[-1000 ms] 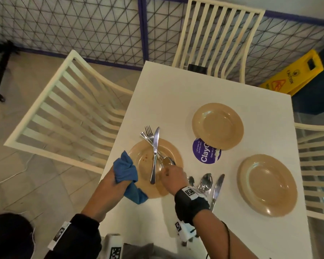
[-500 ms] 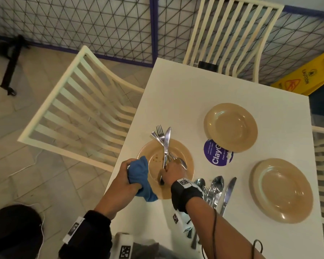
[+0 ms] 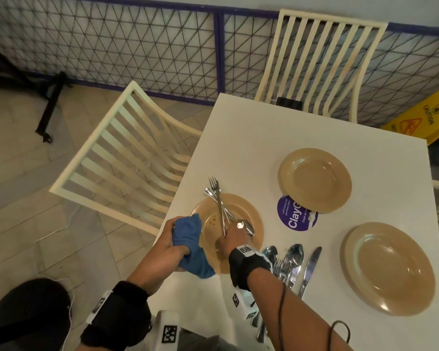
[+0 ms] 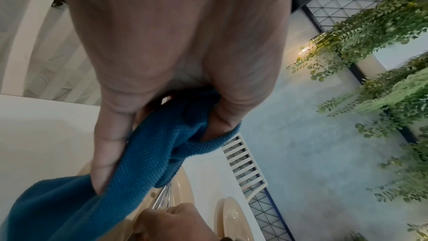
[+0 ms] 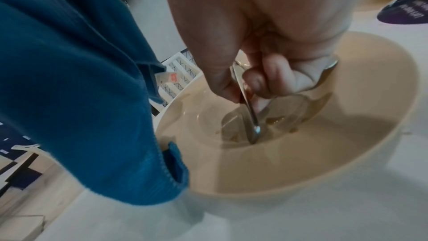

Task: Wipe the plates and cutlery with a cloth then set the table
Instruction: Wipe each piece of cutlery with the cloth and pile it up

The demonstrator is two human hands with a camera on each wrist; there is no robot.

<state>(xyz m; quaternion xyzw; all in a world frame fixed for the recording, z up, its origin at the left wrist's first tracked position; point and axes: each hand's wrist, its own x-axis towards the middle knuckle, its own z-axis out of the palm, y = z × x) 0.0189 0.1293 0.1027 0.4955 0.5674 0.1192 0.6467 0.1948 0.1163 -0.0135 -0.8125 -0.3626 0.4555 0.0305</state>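
Note:
A tan dirty plate sits at the table's left edge. Over it my right hand grips a knife, fork and spoon together as a cutlery bundle, tines pointing away from me. In the right wrist view the right hand's fingers curl round the cutlery handles, whose ends touch the plate's well. My left hand grips a bunched blue cloth at the plate's left rim. The left wrist view shows that cloth wrapped in the fingers.
Two more tan plates lie to the right. Loose spoons, forks and a knife lie near the front edge. A purple sticker is between the plates. Cream slatted chairs stand left and behind the table.
My right hand has closed round the knife, fork and spoon and drawn them into one bundle over the plate. The left hand with the cloth stays at the plate's left rim.

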